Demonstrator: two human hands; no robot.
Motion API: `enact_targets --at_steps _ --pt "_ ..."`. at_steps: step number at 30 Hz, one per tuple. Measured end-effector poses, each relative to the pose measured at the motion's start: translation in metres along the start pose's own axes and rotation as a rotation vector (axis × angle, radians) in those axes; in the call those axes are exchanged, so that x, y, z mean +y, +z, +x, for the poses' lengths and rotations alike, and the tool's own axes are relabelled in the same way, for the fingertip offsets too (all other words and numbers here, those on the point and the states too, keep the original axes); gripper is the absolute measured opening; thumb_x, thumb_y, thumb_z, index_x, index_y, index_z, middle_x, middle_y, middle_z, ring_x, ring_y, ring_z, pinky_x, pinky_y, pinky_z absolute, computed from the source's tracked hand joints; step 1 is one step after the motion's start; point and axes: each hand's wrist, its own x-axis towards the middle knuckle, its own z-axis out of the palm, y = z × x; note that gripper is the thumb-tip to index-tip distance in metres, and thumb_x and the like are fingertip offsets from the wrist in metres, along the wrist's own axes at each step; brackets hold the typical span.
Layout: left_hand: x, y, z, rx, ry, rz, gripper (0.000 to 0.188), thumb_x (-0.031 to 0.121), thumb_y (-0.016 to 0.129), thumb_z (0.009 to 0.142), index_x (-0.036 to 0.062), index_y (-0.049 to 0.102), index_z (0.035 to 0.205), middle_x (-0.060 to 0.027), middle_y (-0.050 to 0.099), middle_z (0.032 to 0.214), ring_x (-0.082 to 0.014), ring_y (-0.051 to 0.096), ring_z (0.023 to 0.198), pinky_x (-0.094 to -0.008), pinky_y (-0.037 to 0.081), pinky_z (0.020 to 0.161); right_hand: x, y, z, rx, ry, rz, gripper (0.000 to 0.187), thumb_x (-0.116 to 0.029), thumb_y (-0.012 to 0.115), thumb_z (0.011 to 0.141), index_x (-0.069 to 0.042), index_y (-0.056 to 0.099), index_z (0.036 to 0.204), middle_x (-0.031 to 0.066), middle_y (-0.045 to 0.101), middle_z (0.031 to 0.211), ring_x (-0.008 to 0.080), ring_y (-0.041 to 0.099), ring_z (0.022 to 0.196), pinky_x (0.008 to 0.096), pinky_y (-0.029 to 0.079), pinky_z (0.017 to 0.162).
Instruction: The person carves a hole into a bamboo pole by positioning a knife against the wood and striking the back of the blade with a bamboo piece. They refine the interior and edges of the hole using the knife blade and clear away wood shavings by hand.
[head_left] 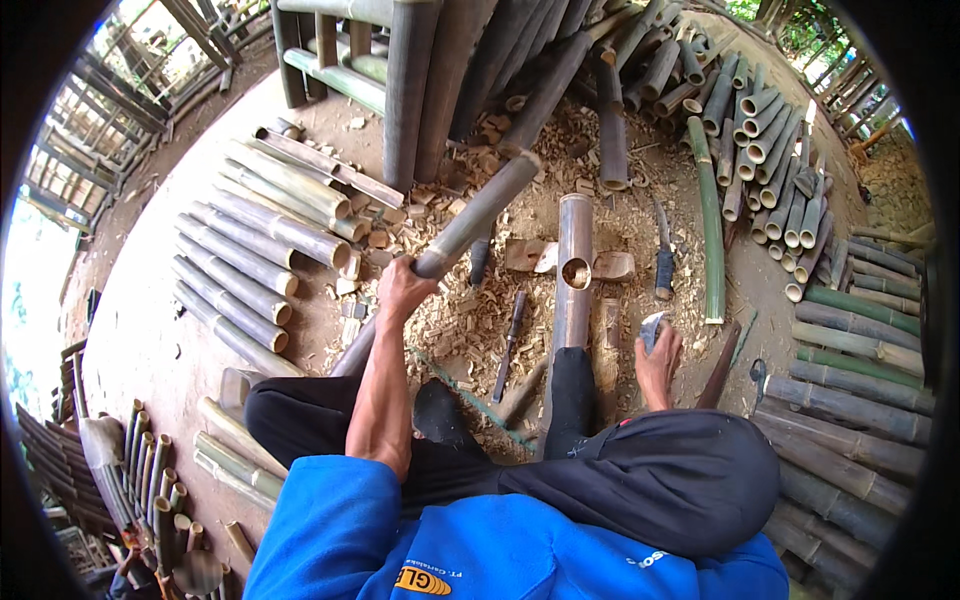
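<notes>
My left hand [402,290] is wrapped round a dark bamboo pole [480,215], which slants from beside my left leg up to the far right. My right hand [658,368], low and to the right, closes round a small grey, pale-edged thing [653,328] whose kind I cannot make out. Between my hands lies a bamboo length [574,325] with a round hole cut in its side, its near end by my foot. A knife with a black-wrapped handle [664,270] rests beyond my right hand. A chisel-like tool [511,345] lies among the shavings.
Wood chips [450,320] cover the ground in front of me. Cut bamboo pieces [240,270] lie in a row at left. More bamboo is stacked at right [850,390] and far right [765,150]. A bamboo frame [335,70] stands at the back. A green bamboo strip [708,230] lies right.
</notes>
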Motion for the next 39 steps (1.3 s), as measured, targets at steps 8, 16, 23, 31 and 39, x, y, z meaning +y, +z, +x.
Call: enact_targets --at_steps 8,16,23,31,39 --pt "0.217 -0.023 -0.043 -0.267 0.472 -0.922 0.057 0.019 0.083 0.065 -0.0087 0.066 0.111 -0.0141 0.071 0.094 -0.0190 0.068 0.080 -0.0329 0.055 0.072 -0.126 -0.029 0.002 -0.733 -0.494 0.460 0.084 -0.051 0.071 0.088 0.005 0.042 0.143 0.0255 0.058 0.133 0.0315 0.059 0.121 0.0406 0.047 0.100" --pt "0.340 -0.042 -0.050 -0.068 0.811 -0.898 0.059 0.026 0.087 0.070 -0.0036 0.062 0.114 -0.0128 0.070 0.098 -0.0181 0.069 0.086 -0.0333 0.056 0.079 -0.142 -0.071 0.089 -0.272 -0.461 0.674 0.064 -0.032 0.083 0.078 0.000 0.055 0.125 0.0185 0.069 0.111 0.0293 0.067 0.105 0.0392 0.051 0.095" --pt "0.337 -0.037 -0.049 -0.044 0.917 -0.761 0.058 0.023 0.091 0.068 -0.0008 0.065 0.114 -0.0098 0.072 0.096 -0.0162 0.069 0.086 -0.0337 0.056 0.080 -0.134 -0.040 0.103 -0.249 -0.507 0.763 0.073 -0.037 0.084 0.076 0.000 0.053 0.130 0.0204 0.066 0.117 0.0313 0.065 0.111 0.0401 0.050 0.099" --pt "0.320 -0.023 -0.054 -0.070 0.950 -0.745 0.061 0.023 0.090 0.062 -0.0021 0.065 0.112 -0.0159 0.073 0.095 -0.0231 0.071 0.085 -0.0378 0.057 0.078 -0.131 -0.028 0.092 -0.249 -0.515 0.692 0.079 -0.034 0.083 0.078 0.001 0.045 0.138 0.0212 0.064 0.123 0.0307 0.063 0.115 0.0404 0.049 0.100" --pt "0.320 -0.017 -0.067 -0.185 0.969 -0.802 0.060 0.022 0.087 0.063 -0.0014 0.066 0.114 -0.0163 0.073 0.098 -0.0237 0.072 0.086 -0.0383 0.058 0.081 -0.030 0.015 0.055 -0.261 -0.162 0.059 0.082 -0.046 0.069 0.088 0.006 0.037 0.143 0.0260 0.057 0.135 0.0365 0.054 0.129 0.0455 0.044 0.107"
